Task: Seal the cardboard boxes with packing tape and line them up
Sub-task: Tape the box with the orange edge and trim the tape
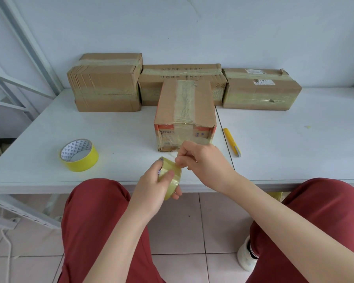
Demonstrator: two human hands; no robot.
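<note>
Above the lap in red trousers [94,221], just off the table's [294,139] near edge, the left hand [151,184] grips a roll of clear tape [171,176]. The right hand [202,162] pinches at its rim, apparently picking for the loose end. This looks like the start of a taping pass. The front box [185,111] stands mid-table, already striped with tape. Three taped boxes [104,84] sit in a row along the far edge. Next, the end must peel free and reach the front box. A yellow tape roll [79,155] lies toward the left, and a yellow knife [232,141] just right of the box.
</note>
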